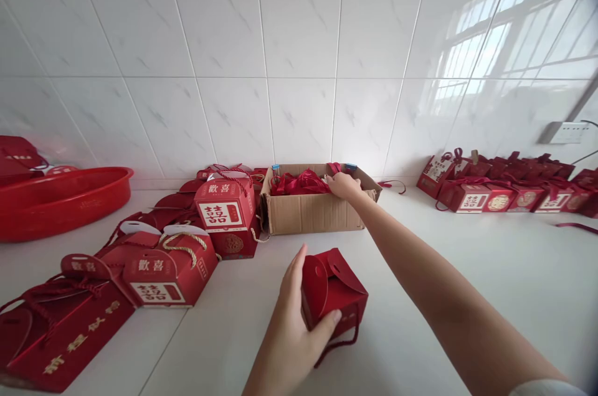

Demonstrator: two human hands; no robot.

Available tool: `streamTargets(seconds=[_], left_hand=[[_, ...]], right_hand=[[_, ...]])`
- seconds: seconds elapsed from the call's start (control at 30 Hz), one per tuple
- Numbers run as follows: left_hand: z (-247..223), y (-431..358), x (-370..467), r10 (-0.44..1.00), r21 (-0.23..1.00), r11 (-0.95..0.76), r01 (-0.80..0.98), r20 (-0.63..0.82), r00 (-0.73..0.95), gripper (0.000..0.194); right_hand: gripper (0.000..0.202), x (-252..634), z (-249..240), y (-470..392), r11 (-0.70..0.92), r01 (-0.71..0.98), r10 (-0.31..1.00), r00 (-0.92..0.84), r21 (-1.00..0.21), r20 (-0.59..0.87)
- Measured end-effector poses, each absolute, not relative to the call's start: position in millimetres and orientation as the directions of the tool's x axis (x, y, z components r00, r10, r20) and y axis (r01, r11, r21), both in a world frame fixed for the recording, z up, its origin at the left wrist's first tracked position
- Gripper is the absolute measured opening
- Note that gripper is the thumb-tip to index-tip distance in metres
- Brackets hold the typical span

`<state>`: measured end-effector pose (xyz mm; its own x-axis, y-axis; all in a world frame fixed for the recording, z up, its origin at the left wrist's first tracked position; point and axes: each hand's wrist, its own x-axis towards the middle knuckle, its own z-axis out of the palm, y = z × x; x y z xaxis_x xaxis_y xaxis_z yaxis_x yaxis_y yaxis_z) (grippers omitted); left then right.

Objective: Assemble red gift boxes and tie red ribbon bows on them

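Note:
Around a small red gift box (346, 293) near the front of the counter, my left hand (299, 315) is closed, thumb on the near side and fingers along the left. The box's top flaps are folded over, and a dark red cord hangs at its lower right. My right hand (344, 185) reaches to the far side, over the rim of a cardboard box (315, 214). Its fingers are pinched at the red ribbons (301, 182) heaped inside; the fingertips are partly hidden.
Red gift boxes with cord handles (163, 278) crowd the left, one taller box (227, 215) beside the cardboard box. A red plastic basin (70, 203) sits at far left. Rows of ribboned red boxes (509, 197) line the right back. A tiled wall (299, 41) closes the rear.

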<state>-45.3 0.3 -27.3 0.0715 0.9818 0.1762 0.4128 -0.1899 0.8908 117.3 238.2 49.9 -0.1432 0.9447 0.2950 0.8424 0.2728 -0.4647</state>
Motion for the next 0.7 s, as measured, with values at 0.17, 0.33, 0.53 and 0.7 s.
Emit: streamTargets(seconds=[0.17, 0.33, 0.53, 0.7], left_hand=[[-23, 1, -41, 0.960, 0.889, -0.238, 0.390, 0.276, -0.042, 0.072], [-30, 4, -35, 0.948, 0.889, -0.266, 0.372, 0.310, -0.065, 0.068], [-24, 0, -32, 0.918, 0.799, -0.350, 0.490, 0.396, 0.010, 0.064], [-8, -9, -17, 0.867, 0.764, -0.412, 0.496, 0.496, -0.043, 0.043]], right_hand=[[0.042, 142, 60, 192, 0.347, 0.729, 0.849, 0.023, -0.590, 0.528], [0.029, 181, 90, 105, 0.828, 0.456, 0.221, 0.272, -0.328, 0.937], [0.022, 202, 106, 43, 0.799, 0.514, 0.201, 0.262, -0.313, 0.944], [0.014, 186, 95, 36, 0.718, 0.642, 0.654, -0.492, -0.269, 0.574]])
